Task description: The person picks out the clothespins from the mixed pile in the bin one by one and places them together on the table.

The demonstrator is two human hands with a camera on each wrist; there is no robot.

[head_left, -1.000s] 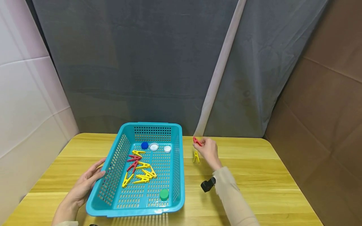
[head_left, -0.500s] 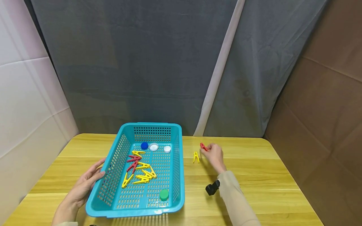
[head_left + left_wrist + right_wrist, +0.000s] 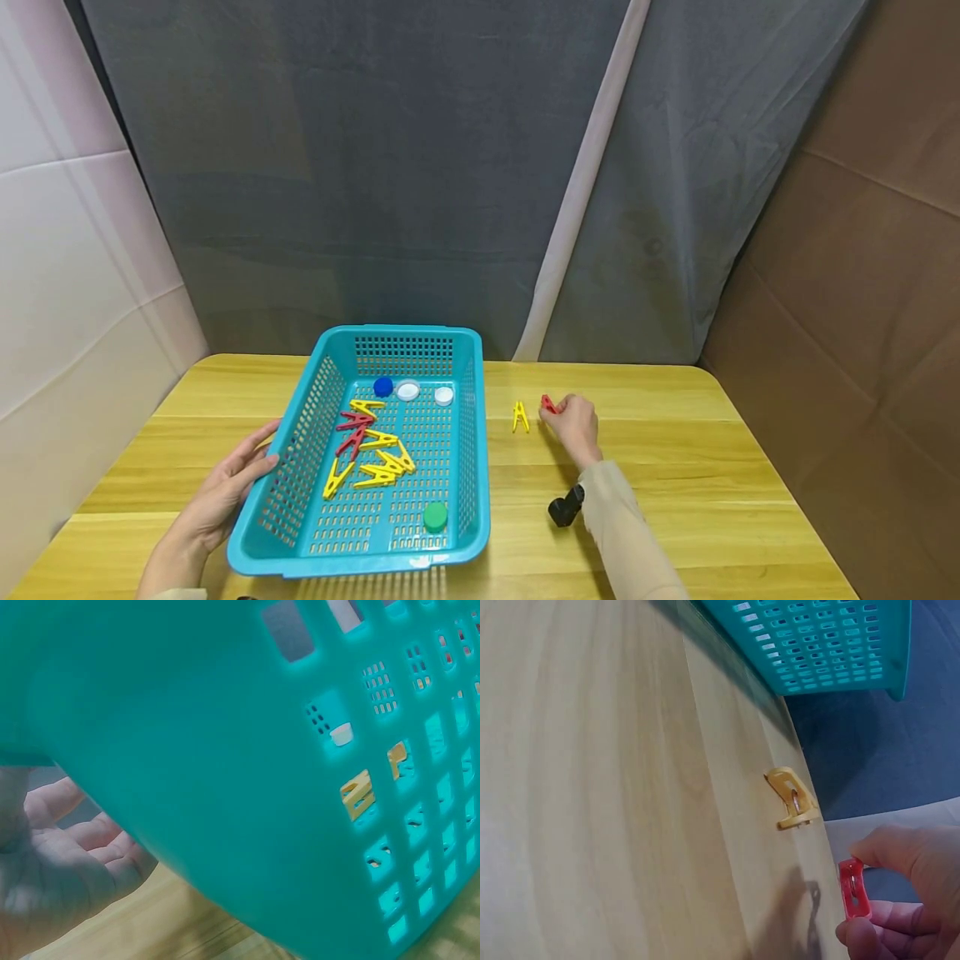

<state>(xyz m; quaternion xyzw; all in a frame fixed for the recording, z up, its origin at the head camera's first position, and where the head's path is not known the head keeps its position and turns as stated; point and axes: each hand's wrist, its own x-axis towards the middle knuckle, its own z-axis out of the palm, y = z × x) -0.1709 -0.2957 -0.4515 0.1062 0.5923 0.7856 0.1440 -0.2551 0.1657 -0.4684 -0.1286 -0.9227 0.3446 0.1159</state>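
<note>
A: Wood-look table (image 3: 675,467), grey curtain (image 3: 375,183) behind, both same as a second ago. What moved?
B: Right hand (image 3: 576,429). Thumb and fingers pinch a red clothespin (image 3: 549,404). It was up behind the yellow clothespin (image 3: 521,416); now it's just right of it, closer to the wearer.
A: Red one touching the table?
B: Can't tell. Yellow one hasn't moved, lies on the table between that hand and the blue basket (image 3: 482,467).
A: Left hand (image 3: 213,500)?
B: Unchanged, clamped on the basket's left rim.
</note>
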